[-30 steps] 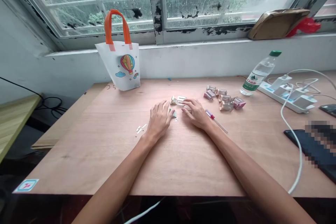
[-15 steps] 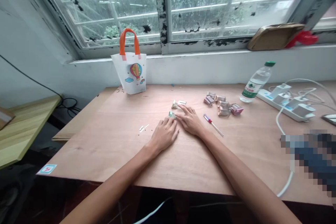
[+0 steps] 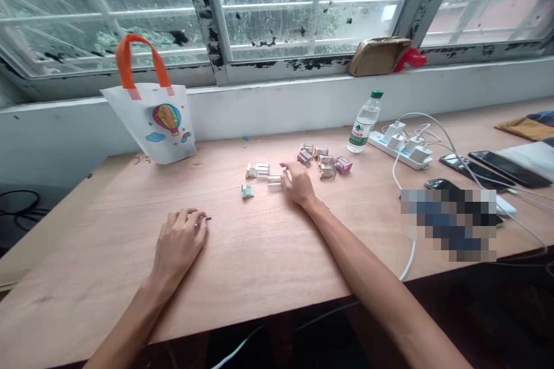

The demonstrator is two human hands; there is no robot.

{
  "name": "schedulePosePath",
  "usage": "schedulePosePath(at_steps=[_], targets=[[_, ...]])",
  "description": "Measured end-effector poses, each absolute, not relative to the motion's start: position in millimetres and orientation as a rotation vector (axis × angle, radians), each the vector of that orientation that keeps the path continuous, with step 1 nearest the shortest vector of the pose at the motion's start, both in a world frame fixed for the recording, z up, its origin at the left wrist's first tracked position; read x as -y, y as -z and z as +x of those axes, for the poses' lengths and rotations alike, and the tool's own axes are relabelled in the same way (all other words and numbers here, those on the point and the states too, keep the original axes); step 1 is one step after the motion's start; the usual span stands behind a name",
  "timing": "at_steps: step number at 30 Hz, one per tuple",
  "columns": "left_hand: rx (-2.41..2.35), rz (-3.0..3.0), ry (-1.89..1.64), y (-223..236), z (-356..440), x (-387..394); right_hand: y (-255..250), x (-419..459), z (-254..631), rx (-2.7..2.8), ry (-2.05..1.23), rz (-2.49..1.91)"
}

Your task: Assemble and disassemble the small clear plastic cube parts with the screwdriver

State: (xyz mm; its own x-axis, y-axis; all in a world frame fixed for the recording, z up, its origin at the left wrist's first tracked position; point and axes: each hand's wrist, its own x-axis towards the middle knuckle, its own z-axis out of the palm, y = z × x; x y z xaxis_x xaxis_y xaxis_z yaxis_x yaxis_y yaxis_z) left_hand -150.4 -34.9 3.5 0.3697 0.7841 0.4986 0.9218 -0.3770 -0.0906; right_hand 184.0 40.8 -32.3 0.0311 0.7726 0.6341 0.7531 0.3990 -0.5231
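Head view, one item list, your side of the board outward.

Your right hand (image 3: 298,183): palm down on the wooden tabletop (image 3: 242,265), fingers apart and holding nothing. Your fingertips (image 3: 285,166) lie just beside a clear block (image 3: 274,181); whether they touch it, you cannot tell from this view.

Your left hand (image 3: 179,239): resting on the board well apart from the right, fingers loosely curled and gripping nothing, near a small dark bit (image 3: 208,218).

Work pieces: a pair of clear blocks (image 3: 258,170) lies beyond the single block, a green-tinted block (image 3: 247,191) sits nearer you, and a cluster of small clear and pink-tinted blocks (image 3: 324,161) stands to the right of your hand.

Also on the board: a white tote bag with orange handles (image 3: 149,124), a water bottle (image 3: 365,122), a white power strip (image 3: 400,151) with chargers, and phones (image 3: 506,168) at the far right. A pixelated patch (image 3: 448,225) hides what lies beneath it.
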Motion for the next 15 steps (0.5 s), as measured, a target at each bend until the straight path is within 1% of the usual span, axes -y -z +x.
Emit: schedulePosePath(at_steps=[4,6,10,15], targets=[[1.419,-2.328,0.601,-8,-121,27,32,-39,177,1.903,-0.089,-1.300],[1.442,-2.395,0.543,-9,-95,19,33,-36,173,1.969,-0.119,-1.311],[1.557,-2.351,0.436,0,-53,-6,33,-33,150,2.032,-0.121,-1.262],[1.577,-2.279,0.486,13,-45,-28,31,-37,134,1.995,-0.048,-1.307]])
